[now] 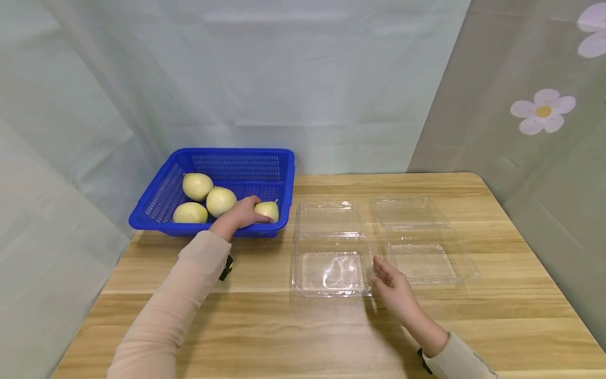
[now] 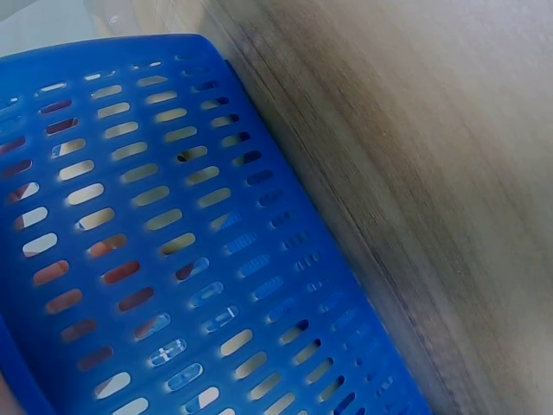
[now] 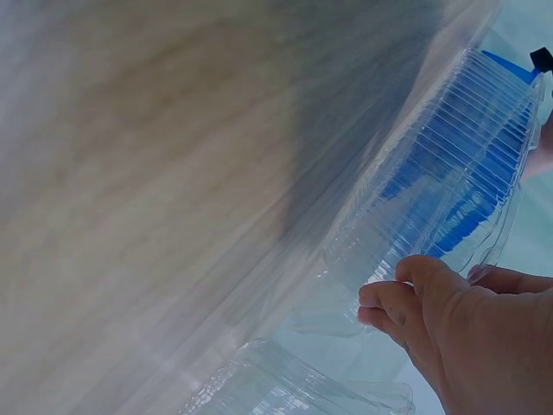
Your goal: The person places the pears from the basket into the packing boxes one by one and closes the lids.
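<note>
My left hand (image 1: 241,212) reaches over the near rim into a blue plastic basket (image 1: 215,227) and grips a pale yellow pear (image 1: 268,211) at its right end, thumb on the near side. In the left wrist view the slotted basket wall (image 2: 173,199) hides most of that grip. Beside the right edge of a clear plastic clamshell box (image 1: 331,271), its lid folded back, is my right hand (image 1: 395,292). Its fingers are loosely extended and hold nothing. The right wrist view puts the fingertips (image 3: 376,298) close against the clear box (image 3: 432,173); whether they touch is hard to tell.
Several other pears, one of them a round pear (image 1: 221,202), lie in the basket's left half. A second open clear box (image 1: 423,261) stands to the right. All rest on a wooden table (image 1: 265,337), with a curtain (image 1: 331,89) hanging behind it.
</note>
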A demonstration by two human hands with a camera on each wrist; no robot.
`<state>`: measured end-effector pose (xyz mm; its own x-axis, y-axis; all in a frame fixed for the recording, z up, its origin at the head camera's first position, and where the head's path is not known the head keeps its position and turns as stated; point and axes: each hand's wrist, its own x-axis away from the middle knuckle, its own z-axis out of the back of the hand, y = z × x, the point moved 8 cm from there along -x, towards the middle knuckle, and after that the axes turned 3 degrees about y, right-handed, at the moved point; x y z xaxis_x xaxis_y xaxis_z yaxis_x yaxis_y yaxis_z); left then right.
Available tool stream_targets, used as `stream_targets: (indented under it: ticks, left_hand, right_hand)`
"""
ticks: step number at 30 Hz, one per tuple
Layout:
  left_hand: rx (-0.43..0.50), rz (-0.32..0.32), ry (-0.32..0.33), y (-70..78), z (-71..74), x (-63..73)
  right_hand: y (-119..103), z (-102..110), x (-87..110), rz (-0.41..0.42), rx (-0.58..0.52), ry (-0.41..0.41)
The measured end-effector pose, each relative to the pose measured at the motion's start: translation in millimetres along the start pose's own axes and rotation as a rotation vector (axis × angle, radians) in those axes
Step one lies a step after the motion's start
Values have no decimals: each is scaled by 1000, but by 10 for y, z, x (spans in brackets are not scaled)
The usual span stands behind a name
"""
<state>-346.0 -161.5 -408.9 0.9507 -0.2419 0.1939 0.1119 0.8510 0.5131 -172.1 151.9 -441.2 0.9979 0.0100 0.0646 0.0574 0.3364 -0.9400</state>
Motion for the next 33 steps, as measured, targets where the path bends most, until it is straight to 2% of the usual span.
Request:
stream_targets:
  ticks: [10, 17, 28, 33]
  left_hand:
    - [19, 3, -50, -23, -21, -17]
    - [4, -13, -49, -25, -31, -48]
    - [-32, 26, -69, -7, -20, -20]
    - [-20, 38, -71, -35, -40, -54]
  right_hand:
    - [6, -12, -8, -7, 5, 1]
    - [2, -5, -11, -6, 20, 15]
    - [5, -11, -8, -16, 9, 22]
    - [-3, -10, -2, -14, 2, 26]
